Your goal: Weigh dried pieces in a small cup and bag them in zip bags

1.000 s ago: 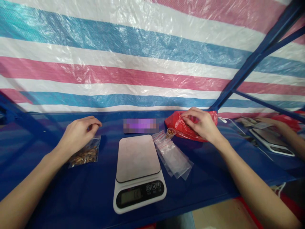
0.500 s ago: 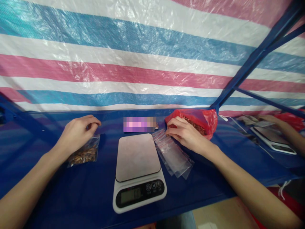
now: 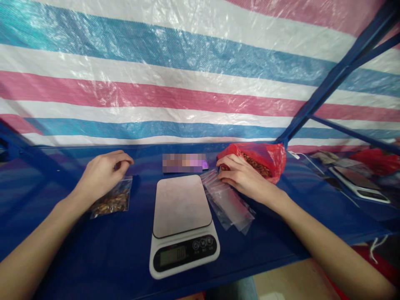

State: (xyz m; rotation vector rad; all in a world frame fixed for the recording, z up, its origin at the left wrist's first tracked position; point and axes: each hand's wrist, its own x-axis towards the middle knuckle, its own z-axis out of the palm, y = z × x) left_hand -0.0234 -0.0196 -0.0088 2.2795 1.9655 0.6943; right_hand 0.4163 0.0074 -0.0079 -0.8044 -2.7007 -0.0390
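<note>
My left hand (image 3: 104, 173) rests loosely curled at the left, thumb and index tips near each other with nothing visible between them. Partly under it lies a clear zip bag (image 3: 114, 202) holding brown nuts or seeds. A white kitchen scale (image 3: 183, 206) stands in the middle, its plate bare and its display near 0.0. My right hand (image 3: 242, 175) lies over the top ends of several flat, empty zip bags (image 3: 233, 206), fingers bent and apart from the thumb. Just behind that hand is an open red plastic bag (image 3: 276, 160) full of similar brown pieces.
A phone-like object (image 3: 204, 164), mostly blurred out, lies behind the scale. To the right are a second scale (image 3: 359, 181), a white cord (image 3: 312, 162) and another red bag (image 3: 375, 160). A blue metal frame and striped tarp (image 3: 175, 96) close off the back of the blue table.
A co-worker's hand and forearm over the second scale have gone from there. My hands stay in nearly the same place, and the view has shifted very slightly.
</note>
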